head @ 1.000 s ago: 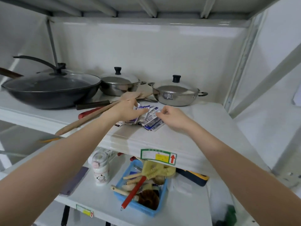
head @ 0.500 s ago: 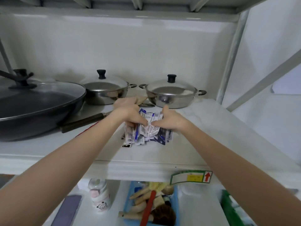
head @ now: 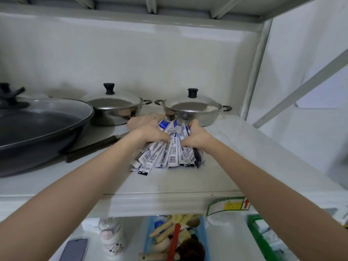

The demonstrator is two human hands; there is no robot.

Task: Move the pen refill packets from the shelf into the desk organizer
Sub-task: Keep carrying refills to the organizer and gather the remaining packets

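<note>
A bunch of several white-and-blue pen refill packets (head: 170, 156) lies fanned out on the white shelf (head: 188, 185), barcodes facing up. My left hand (head: 148, 131) clamps the bunch from the left side and my right hand (head: 196, 137) clamps it from the right, both squeezing the packets together near their far ends. The near ends of the packets rest on the shelf. No desk organizer is in view.
Two lidded steel pots (head: 113, 106) (head: 192, 108) stand right behind my hands. A big black lidded pan (head: 37, 127) fills the left of the shelf, its handle (head: 94, 147) reaching toward the packets. Below are a blue basket (head: 202, 240) of utensils, a small bottle (head: 112, 236), a phone (head: 74, 249) and a green crate (head: 263, 240).
My hands went from touching the loose packets to gathering them into one bunch between both hands. The view has moved closer and higher on the shelf.
</note>
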